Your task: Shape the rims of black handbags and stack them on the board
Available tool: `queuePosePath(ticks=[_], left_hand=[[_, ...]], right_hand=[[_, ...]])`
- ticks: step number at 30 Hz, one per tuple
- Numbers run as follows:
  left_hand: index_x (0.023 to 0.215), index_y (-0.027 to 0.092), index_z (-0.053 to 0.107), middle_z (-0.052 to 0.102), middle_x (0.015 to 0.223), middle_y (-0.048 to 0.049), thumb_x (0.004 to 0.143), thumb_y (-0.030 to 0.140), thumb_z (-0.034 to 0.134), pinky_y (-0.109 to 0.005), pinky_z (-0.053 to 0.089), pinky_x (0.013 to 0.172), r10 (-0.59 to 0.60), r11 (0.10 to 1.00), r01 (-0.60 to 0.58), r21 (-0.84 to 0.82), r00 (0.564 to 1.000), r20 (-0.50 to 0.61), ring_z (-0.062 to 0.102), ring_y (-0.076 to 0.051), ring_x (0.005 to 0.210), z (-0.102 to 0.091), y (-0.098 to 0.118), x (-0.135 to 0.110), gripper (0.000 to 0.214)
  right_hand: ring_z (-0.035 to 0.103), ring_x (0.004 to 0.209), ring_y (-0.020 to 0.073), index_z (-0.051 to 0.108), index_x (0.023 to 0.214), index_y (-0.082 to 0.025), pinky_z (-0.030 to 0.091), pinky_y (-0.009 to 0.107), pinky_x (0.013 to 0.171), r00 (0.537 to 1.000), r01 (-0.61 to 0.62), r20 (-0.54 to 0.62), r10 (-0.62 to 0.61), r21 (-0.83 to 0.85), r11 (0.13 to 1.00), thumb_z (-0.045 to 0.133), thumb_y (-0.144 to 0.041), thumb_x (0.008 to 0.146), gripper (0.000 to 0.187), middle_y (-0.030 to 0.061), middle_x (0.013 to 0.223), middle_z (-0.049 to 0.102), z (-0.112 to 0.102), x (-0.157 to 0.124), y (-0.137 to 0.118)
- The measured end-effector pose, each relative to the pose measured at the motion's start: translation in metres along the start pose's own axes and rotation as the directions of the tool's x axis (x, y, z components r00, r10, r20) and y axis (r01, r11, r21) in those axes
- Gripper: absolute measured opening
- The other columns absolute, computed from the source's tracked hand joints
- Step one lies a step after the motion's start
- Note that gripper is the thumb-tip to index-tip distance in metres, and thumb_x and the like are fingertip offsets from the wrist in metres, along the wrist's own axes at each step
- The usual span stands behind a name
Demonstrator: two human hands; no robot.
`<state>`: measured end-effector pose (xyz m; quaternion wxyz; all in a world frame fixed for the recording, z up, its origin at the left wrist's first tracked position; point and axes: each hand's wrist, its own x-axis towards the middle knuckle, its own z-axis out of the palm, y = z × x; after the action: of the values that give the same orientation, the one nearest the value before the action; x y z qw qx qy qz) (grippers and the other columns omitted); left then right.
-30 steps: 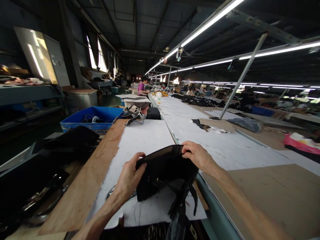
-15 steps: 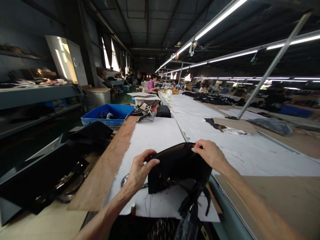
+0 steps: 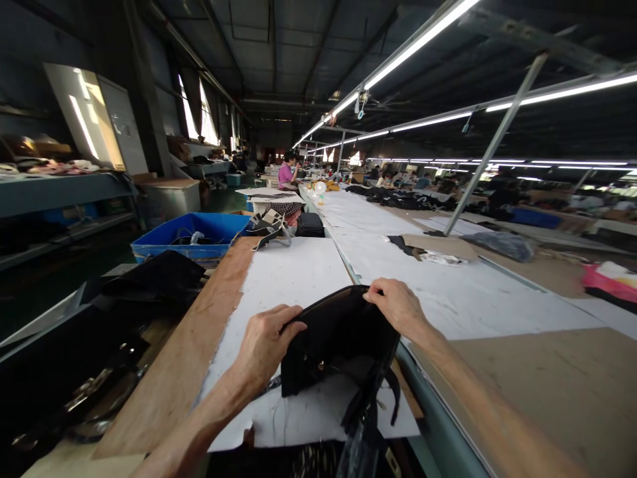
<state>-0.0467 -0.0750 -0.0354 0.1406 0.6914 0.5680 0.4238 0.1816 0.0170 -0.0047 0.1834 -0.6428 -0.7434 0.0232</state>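
Workpiece held up by its curved top edge

From my distant seat I see it raised between one hand and the other: black, bag-like, with its hollow side showing and a small gold-coloured fitting inside. My left hand is gripping the left end of the edge, thumb on the near side and fingers behind. My right hand pinches the same edge farther right, between thumb and fingertips.

Below the right hand hangs a black strap, and lower still I make out bunched clear plastic. Beneath the left hand, and running on ahead of it, is white paper. Left of that hand lies a wooden board; farther left are black pieces with shiny metal fittings, too dark for me to tell apart. Ahead and to the left of the left hand sits a blue bin. On the right hand's outer side a brown sheet lies flat. Well ahead of both, I see a small fan near a person in purple.
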Motion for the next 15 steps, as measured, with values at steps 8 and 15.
queuePosePath(ticks=[8, 15], left_hand=[[0.084, 0.021, 0.064, 0.066, 0.082, 0.0, 0.076, 0.022, 0.049, -0.025, 0.041, 0.071, -0.091, 0.983, 0.096, 0.156, 0.995, -0.038, 0.058, -0.015, 0.078, 0.002, 0.007, 0.007, 0.016], [0.085, 0.023, 0.059, 0.065, 0.082, -0.002, 0.081, 0.028, 0.045, -0.027, 0.04, 0.064, -0.083, 0.843, 0.007, 0.538, 0.99, 0.118, 0.059, -0.02, 0.081, 0.005, 0.025, 0.018, 0.016]], right_hand=[[0.052, 0.066, 0.0142, 0.057, 0.06, -0.021, 0.027, 0.024, 0.056, 0.994, 0.059, -0.086, -0.074, -0.162, 0.985, 0.05, -0.036, 0.076, 0.023, -0.0003, 0.063, 0.06, 0.001, -0.003, -0.002], [0.054, 0.068, 0.0158, 0.058, 0.062, -0.022, 0.026, 0.026, 0.055, 0.997, 0.03, -0.067, -0.045, -0.206, 0.978, 0.048, -0.036, 0.077, 0.023, 0.0009, 0.066, 0.061, -0.001, -0.002, -0.007]])
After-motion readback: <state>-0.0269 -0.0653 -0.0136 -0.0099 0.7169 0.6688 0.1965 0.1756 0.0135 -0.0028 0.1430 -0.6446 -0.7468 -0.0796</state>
